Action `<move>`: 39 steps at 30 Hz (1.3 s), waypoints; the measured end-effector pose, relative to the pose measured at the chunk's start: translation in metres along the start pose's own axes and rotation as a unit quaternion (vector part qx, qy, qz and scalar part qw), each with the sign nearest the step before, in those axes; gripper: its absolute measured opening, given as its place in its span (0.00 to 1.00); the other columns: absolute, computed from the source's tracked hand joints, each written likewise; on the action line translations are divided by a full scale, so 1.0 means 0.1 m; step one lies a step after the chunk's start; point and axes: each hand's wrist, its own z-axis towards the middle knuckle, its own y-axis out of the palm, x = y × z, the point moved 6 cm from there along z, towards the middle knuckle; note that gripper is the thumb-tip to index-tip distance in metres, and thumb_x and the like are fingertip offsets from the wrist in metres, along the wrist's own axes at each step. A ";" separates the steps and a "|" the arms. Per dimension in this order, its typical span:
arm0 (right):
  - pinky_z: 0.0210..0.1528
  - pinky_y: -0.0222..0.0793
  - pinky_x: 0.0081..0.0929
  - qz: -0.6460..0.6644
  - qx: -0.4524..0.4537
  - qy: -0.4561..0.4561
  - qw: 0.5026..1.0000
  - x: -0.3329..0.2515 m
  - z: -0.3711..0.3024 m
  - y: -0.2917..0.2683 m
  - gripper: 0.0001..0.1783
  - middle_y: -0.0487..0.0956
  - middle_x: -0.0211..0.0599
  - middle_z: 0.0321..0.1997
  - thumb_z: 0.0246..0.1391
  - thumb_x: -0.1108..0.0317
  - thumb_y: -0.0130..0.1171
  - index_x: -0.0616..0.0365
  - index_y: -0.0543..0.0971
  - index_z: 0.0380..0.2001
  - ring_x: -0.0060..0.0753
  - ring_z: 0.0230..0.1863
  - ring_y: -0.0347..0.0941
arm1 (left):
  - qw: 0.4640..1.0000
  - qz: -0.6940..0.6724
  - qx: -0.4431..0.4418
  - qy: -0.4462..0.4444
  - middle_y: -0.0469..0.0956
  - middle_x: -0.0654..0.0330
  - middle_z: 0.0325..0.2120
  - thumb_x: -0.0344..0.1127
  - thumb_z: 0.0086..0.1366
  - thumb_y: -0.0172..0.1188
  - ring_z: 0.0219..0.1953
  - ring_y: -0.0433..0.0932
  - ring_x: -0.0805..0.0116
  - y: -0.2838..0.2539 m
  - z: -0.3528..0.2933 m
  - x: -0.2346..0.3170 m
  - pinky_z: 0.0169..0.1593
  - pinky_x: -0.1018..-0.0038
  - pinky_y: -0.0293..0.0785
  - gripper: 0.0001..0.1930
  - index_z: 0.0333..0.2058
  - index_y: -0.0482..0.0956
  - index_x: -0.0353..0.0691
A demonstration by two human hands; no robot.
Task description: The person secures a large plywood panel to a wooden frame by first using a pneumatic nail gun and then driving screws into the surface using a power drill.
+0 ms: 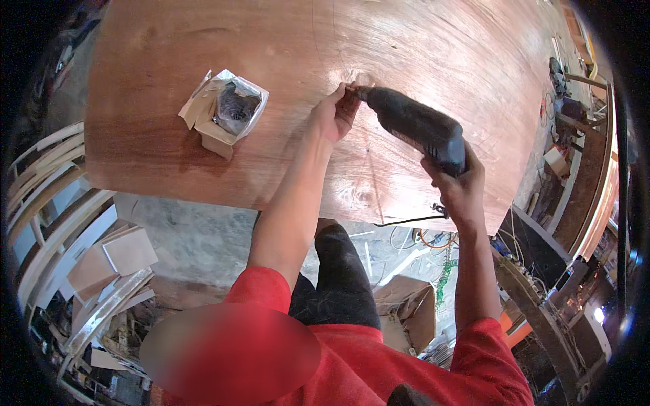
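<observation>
My right hand (461, 186) is wrapped round the handle of a black power drill (414, 120), which it holds over a brown wooden panel (156, 152). The drill's nose points left. At that tip the fingers of my left hand (335, 116) are pinched together; whatever small piece they hold is too small to make out. Left of my left forearm stands an open cardboard box (218, 140) on the panel. Inside it lies a clear plastic bag (237, 107) of small dark pieces, whose kind I cannot tell.
A black cord (409, 220) runs over the panel's near edge below my right hand. On the floor are an open carton (409, 308) and a green strand (445, 281). Curved wooden frames (51, 183) are stacked at the left; timber and clutter line the right side.
</observation>
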 end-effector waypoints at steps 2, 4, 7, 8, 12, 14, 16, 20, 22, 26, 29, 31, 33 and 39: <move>0.35 0.74 0.25 -0.010 -0.014 0.007 1.000 -0.07 0.19 0.04 0.30 0.85 0.36 0.35 0.48 0.72 0.75 0.63 0.79 0.56 0.23 0.30 0.78 | 1.000 -0.012 0.018 0.007 0.85 0.55 0.41 0.33 0.75 0.57 0.43 0.86 0.65 0.07 0.13 0.05 0.47 0.72 0.87 0.09 0.46 0.80 0.34; 0.35 0.74 0.25 -0.038 -0.018 -0.017 0.999 -0.20 0.45 0.11 0.30 0.85 0.37 0.35 0.48 0.71 0.75 0.63 0.79 0.56 0.23 0.30 0.78 | 0.999 -0.027 0.030 0.019 0.85 0.56 0.36 0.35 0.76 0.55 0.39 0.85 0.65 0.19 0.32 0.16 0.43 0.72 0.87 0.09 0.41 0.80 0.35; 0.31 0.75 0.26 -0.089 -0.040 -0.075 0.992 -0.44 0.83 0.21 0.30 0.85 0.38 0.32 0.49 0.68 0.74 0.61 0.80 0.56 0.24 0.26 0.78 | 0.993 -0.114 0.014 0.024 0.82 0.58 0.32 0.33 0.76 0.55 0.35 0.83 0.68 0.32 0.52 0.27 0.41 0.73 0.86 0.08 0.38 0.79 0.36; 0.30 0.75 0.26 -0.093 -0.052 -0.064 0.992 -0.49 0.95 0.24 0.29 0.84 0.37 0.32 0.49 0.68 0.74 0.61 0.80 0.56 0.23 0.25 0.78 | 0.985 -0.171 -0.016 0.028 0.81 0.59 0.31 0.32 0.75 0.55 0.34 0.82 0.69 0.42 0.60 0.29 0.41 0.73 0.86 0.07 0.37 0.78 0.37; 0.28 0.75 0.26 -0.109 -0.082 -0.047 0.989 -0.64 1.18 0.30 0.27 0.83 0.35 0.31 0.50 0.68 0.73 0.61 0.80 0.54 0.23 0.23 0.76 | 0.972 -0.225 -0.013 0.072 0.82 0.59 0.34 0.27 0.72 0.57 0.37 0.83 0.68 0.46 0.74 0.33 0.47 0.72 0.85 0.02 0.38 0.77 0.36; 0.27 0.74 0.26 -0.131 -0.083 -0.040 0.987 -0.68 1.20 0.26 0.27 0.83 0.34 0.31 0.49 0.68 0.73 0.62 0.81 0.53 0.23 0.23 0.75 | 0.976 -0.194 -0.016 0.102 0.82 0.58 0.35 0.25 0.69 0.59 0.39 0.83 0.67 0.39 0.74 0.29 0.51 0.71 0.84 0.02 0.39 0.78 0.34; 0.27 0.74 0.26 -0.141 -0.091 -0.035 0.985 -0.70 1.20 0.25 0.27 0.83 0.34 0.30 0.49 0.68 0.73 0.62 0.81 0.53 0.23 0.23 0.75 | 0.974 -0.175 -0.079 0.121 0.83 0.57 0.37 0.24 0.68 0.61 0.40 0.84 0.67 0.37 0.74 0.24 0.53 0.70 0.84 0.03 0.40 0.78 0.33; 0.27 0.74 0.26 -0.172 -0.097 -0.048 0.979 -0.72 1.17 0.24 0.27 0.83 0.35 0.30 0.50 0.68 0.73 0.63 0.80 0.53 0.24 0.23 0.76 | 0.973 -0.173 -0.102 0.115 0.83 0.55 0.41 0.25 0.67 0.62 0.43 0.84 0.66 0.23 0.75 0.11 0.53 0.72 0.84 0.08 0.44 0.79 0.31; 0.27 0.74 0.26 -0.170 -0.101 -0.050 0.979 -0.71 1.16 0.25 0.27 0.83 0.35 0.30 0.50 0.68 0.73 0.63 0.80 0.53 0.24 0.24 0.77 | 0.975 -0.168 -0.072 0.123 0.83 0.55 0.41 0.24 0.68 0.61 0.43 0.84 0.66 0.19 0.78 0.09 0.51 0.72 0.85 0.07 0.44 0.79 0.31; 0.27 0.75 0.26 -0.173 -0.105 -0.062 0.977 -0.74 1.16 0.27 0.27 0.83 0.36 0.30 0.50 0.68 0.73 0.63 0.80 0.53 0.25 0.24 0.78 | 0.983 -0.159 -0.017 0.095 0.83 0.55 0.40 0.22 0.69 0.57 0.43 0.84 0.64 0.20 0.80 0.08 0.48 0.72 0.87 0.06 0.44 0.78 0.31; 0.27 0.75 0.26 -0.184 -0.102 -0.058 0.976 -0.80 1.15 0.27 0.27 0.84 0.37 0.30 0.50 0.69 0.73 0.63 0.80 0.53 0.25 0.24 0.78 | 0.978 -0.182 0.005 0.097 0.82 0.54 0.45 0.28 0.76 0.50 0.44 0.84 0.67 0.22 0.76 0.06 0.44 0.76 0.85 0.10 0.48 0.78 0.30; 0.27 0.74 0.26 -0.194 -0.103 -0.068 0.973 -0.86 1.14 0.29 0.26 0.83 0.37 0.30 0.50 0.69 0.73 0.64 0.80 0.53 0.24 0.25 0.78 | 0.971 -0.209 -0.028 0.112 0.81 0.54 0.43 0.23 0.72 0.53 0.44 0.84 0.63 0.27 0.73 0.07 0.49 0.72 0.86 0.07 0.46 0.77 0.32; 0.28 0.74 0.26 -0.216 -0.094 -0.061 0.970 -0.90 1.13 0.28 0.26 0.83 0.37 0.29 0.51 0.69 0.73 0.63 0.80 0.53 0.24 0.25 0.78 | 0.968 -0.219 -0.040 0.116 0.81 0.53 0.41 0.21 0.70 0.53 0.45 0.83 0.61 0.30 0.71 0.06 0.53 0.68 0.86 0.06 0.44 0.75 0.32; 0.28 0.74 0.27 -0.214 -0.080 -0.071 0.971 -0.96 1.13 0.31 0.26 0.83 0.36 0.28 0.51 0.68 0.72 0.61 0.80 0.54 0.24 0.25 0.78 | 0.963 -0.243 -0.034 0.108 0.80 0.52 0.43 0.21 0.72 0.51 0.46 0.83 0.60 0.40 0.78 0.16 0.54 0.67 0.86 0.06 0.45 0.74 0.31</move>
